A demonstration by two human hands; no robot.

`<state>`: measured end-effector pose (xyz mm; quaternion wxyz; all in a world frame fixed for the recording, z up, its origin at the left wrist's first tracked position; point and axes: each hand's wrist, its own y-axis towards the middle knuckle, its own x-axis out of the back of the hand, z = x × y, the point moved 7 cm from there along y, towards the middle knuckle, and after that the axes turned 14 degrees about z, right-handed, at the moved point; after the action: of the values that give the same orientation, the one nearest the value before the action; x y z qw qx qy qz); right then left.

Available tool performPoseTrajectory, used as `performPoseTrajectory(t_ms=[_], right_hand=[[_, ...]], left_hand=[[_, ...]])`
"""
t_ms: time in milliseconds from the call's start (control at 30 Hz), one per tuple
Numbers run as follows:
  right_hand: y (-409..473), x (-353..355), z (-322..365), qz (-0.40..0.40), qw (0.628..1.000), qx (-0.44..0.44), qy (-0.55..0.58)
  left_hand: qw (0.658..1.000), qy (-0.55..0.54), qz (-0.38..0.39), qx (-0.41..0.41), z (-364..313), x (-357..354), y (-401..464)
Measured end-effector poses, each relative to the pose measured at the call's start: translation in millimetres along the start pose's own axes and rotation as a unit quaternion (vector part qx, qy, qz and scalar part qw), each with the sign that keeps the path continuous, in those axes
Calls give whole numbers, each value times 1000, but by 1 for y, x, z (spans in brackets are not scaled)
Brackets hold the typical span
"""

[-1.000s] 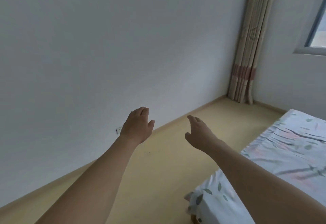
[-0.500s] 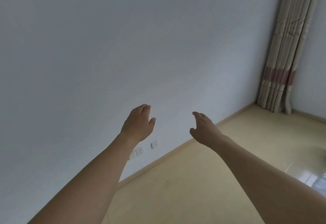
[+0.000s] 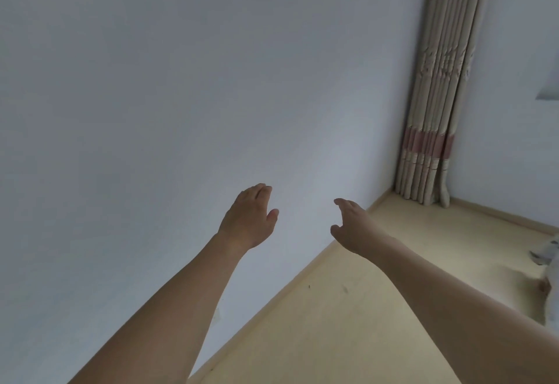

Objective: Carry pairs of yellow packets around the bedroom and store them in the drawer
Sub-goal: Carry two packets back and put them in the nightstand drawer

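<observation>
Both arms reach forward in front of a bare white wall. My left hand (image 3: 249,217) is held out, palm down, fingers loosely together, and holds nothing. My right hand (image 3: 352,226) is beside it, about a hand's width to the right, fingers extended and empty. No yellow packet and no drawer are in view.
The white wall (image 3: 181,96) fills the left and centre. A pale yellow floor (image 3: 348,323) runs along its skirting to a corner, where a beige curtain (image 3: 435,105) with a pink band hangs. A bit of the bed's sheet (image 3: 552,265) shows at the right edge.
The view has swung: the bed left the frame, then its corner came back at the right edge, and the wall sockets are gone from sight. Both hands stay outstretched and empty.
</observation>
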<state>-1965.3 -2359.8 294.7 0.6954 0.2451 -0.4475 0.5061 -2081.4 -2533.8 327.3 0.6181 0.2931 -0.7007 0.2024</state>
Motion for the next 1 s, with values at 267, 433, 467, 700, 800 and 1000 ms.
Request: performPoseTrajectory(t_ms=[267, 433, 467, 700, 800, 1000], right_hand=[[154, 118, -99, -65, 994, -89, 11], [234, 158, -186, -81, 986, -137, 45], [252, 165, -205, -82, 985, -145, 48], [377, 260, -356, -109, 975, -183, 68], [414, 325, -409, -140, 966, -207, 62], [488, 397, -497, -151, 961, -223, 68]], left_hand=[[991, -10, -8, -133, -62, 9, 260], [982, -32, 9, -184, -115, -24, 394], [981, -36, 16, -189, -124, -34, 422], [966, -86, -7, -244, -224, -61, 627], [958, -83, -16, -272, -277, -52, 712], [945, -68, -3, -319, -358, -71, 848]])
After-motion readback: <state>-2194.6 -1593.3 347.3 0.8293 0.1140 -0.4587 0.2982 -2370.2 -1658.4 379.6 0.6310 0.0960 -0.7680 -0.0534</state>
